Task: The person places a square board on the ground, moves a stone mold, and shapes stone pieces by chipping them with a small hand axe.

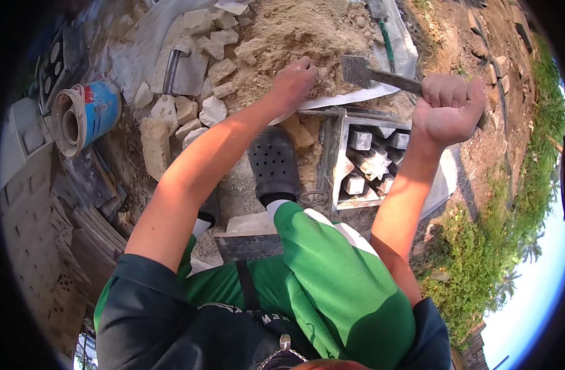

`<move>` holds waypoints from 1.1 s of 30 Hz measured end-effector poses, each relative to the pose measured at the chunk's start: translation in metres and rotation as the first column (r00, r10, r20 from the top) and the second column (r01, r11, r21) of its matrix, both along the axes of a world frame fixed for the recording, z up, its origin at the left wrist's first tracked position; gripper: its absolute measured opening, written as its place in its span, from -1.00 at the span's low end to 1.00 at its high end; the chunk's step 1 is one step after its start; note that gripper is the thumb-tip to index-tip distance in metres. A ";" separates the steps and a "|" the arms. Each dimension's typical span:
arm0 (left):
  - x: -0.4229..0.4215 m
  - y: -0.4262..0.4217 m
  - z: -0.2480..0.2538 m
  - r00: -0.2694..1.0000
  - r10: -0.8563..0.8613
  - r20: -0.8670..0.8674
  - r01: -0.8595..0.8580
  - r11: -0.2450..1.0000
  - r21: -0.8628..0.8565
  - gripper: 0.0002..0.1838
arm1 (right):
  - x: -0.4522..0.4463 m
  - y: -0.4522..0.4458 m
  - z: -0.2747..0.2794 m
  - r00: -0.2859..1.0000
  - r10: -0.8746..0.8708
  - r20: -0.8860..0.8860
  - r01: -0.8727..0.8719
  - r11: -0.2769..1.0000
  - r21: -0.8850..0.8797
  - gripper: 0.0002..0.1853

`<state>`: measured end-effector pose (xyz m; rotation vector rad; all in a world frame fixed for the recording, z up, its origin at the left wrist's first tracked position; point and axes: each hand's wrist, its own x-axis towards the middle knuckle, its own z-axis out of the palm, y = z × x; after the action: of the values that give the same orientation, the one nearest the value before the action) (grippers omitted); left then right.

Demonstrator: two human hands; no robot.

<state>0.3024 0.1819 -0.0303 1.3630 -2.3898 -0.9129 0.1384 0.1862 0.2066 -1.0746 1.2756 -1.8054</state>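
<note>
My right hand point(447, 110) is closed round the handle of a hatchet-like metal tool point(356, 71). Its broad, squarish blade points left, raised near the mound of pale crumbled earth point(294, 31). At the mound's lower edge is my left hand point(296, 80), fingers curled down; whatever they hold, if anything, is hidden. Below and between the hands, a dusty metal mould box point(339, 163) contains several square bars and a star-shaped piece point(373, 161). A white sheet point(356, 95) shows under the mound's edge.
Broken stone blocks point(213, 111) lie left of the mound, near a metal-headed tool point(172, 71). A blue paint-stained bucket point(100, 111) lies tilted further left. My dark clog point(274, 161) stands beside the mould box. A green-handled tool point(386, 43) rests at the back; plants point(473, 265) grow right.
</note>
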 end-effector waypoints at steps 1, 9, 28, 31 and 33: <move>0.002 -0.001 -0.006 0.999 -0.027 0.047 0.025 0.999 0.048 -0.58 | 0.000 0.000 -0.001 1.000 -0.003 0.003 0.003 1.000 -0.001 -0.46; -0.016 0.006 0.013 0.929 0.358 -0.099 -0.353 0.933 0.063 -0.32 | -0.007 0.000 0.000 0.996 -0.003 0.086 0.005 1.000 -0.021 -0.43; -0.053 -0.039 0.015 0.954 0.297 -0.052 -0.287 0.947 0.146 -0.57 | -0.013 -0.001 -0.016 0.990 -0.004 0.141 0.006 1.000 -0.011 -0.45; -0.048 -0.046 0.014 0.962 0.272 -0.001 -0.267 0.942 0.203 -0.57 | -0.012 -0.001 -0.015 0.990 -0.051 0.132 0.052 0.999 -0.007 -0.45; -0.041 -0.055 0.005 0.966 0.258 0.029 -0.256 0.931 0.261 -0.54 | -0.014 0.001 -0.016 0.992 -0.040 0.117 0.042 0.999 -0.017 -0.45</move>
<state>0.2617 0.1274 -0.0257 1.7168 -2.0722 -1.1856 0.1243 0.1867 0.1911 -0.9446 1.2203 -1.8867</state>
